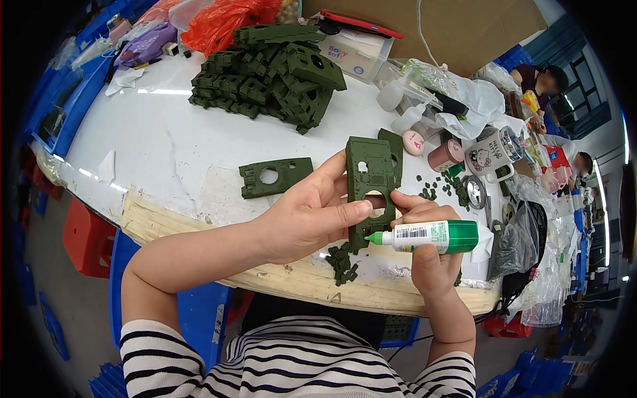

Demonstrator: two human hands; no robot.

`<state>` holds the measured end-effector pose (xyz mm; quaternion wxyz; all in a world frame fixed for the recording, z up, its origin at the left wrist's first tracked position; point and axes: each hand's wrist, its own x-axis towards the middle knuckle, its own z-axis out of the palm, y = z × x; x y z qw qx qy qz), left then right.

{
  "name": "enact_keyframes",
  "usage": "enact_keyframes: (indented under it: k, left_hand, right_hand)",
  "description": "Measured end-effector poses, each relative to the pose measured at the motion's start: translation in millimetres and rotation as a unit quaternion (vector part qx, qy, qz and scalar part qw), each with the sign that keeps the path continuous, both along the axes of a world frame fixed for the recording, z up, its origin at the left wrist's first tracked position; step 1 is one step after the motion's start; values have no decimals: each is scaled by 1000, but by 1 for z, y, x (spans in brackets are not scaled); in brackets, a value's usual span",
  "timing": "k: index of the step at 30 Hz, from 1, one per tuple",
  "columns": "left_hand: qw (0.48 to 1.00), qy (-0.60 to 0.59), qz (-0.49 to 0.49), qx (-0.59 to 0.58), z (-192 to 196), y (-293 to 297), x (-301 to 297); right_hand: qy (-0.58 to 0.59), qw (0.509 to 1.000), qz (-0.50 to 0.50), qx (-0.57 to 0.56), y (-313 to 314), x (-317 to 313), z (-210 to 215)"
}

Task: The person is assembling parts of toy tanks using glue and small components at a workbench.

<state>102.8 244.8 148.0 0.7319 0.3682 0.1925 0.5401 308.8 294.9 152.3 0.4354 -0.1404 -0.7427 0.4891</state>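
Observation:
My left hand grips a dark green plastic model hull with a large round hole near its lower end. In my right hand is a green and white glue bottle, its pointed green nozzle close to the hull's lower edge. I cannot tell whether the tip touches. To the left of my left hand lies another green hull part with a round hole. A further green part shows behind the held hull. Small dark green pieces lie in a heap by the table's front edge.
A large pile of green hull parts sits at the back. Tiny green pieces are scattered right of my hands, beside a pink jar and a white mug. Plastic bags crowd the right side. Two people are at the far right.

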Motion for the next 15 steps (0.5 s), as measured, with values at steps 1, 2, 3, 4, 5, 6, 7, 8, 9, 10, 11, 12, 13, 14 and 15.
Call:
enact_keyframes:
  k: [1, 2, 3, 4, 5, 6, 7, 8, 9, 10, 11, 12, 13, 14, 15]
  left_hand:
    - [1000, 0, 2, 0, 0, 0, 0]
    - [1000, 0, 3, 0, 0, -1, 0]
    - [1000, 0, 4, 0, 1, -1, 0]
    - [1000, 0, 4, 1, 0, -1, 0]
    - [1000, 0, 4, 2, -1, -1, -1]
    - [1000, 0, 4, 3, -1, 0, 0]
    - [1000, 1, 3, 5, -2, 0, 0]
    - [1000, 2, 2, 6, -2, 0, 0]
    - [1000, 3, 3, 7, -2, 0, 0]
    - [1000, 2, 3, 7, -2, 0, 0]
    - [1000, 2, 3, 7, -1, 0, 0]
    - [1000, 1, 3, 7, -1, 0, 0]
    - [1000, 1, 2, 6, 0, 0, 0]
    - [1000, 1, 1, 5, 1, 0, 0]
    - [1000, 1, 0, 4, 1, 0, 0]
  right_hand:
    - [-2, 1000, 3, 3, 1, 0, 0]
    - [-4, 1000, 7, 5, 1, 0, 0]
    - [-2, 1000, 6, 3, 1, 0, 0]
    - [0, 1000, 5, 0, 0, -1, 1]
    - [2, 1000, 4, -3, 0, -1, 1]
    - [0, 1000, 3, -5, 0, -1, 1]
    - [-1, 1000, 1, -7, -1, 0, 2]
    - [-2, 1000, 0, -9, -1, 0, 2]
    - [-2, 1000, 1, -8, -1, 0, 2]
    - [-1, 1000, 2, -6, 0, 0, 1]
    - [-1, 1000, 3, -4, 0, 0, 1]
    - [-1, 1000, 4, -4, 0, 0, 1]
    - [-1, 1000, 5, -5, 0, 1, 0]
    - [-1, 1000, 6, -5, 0, 1, 0]
    - [0, 1000, 5, -5, 0, 0, 0]
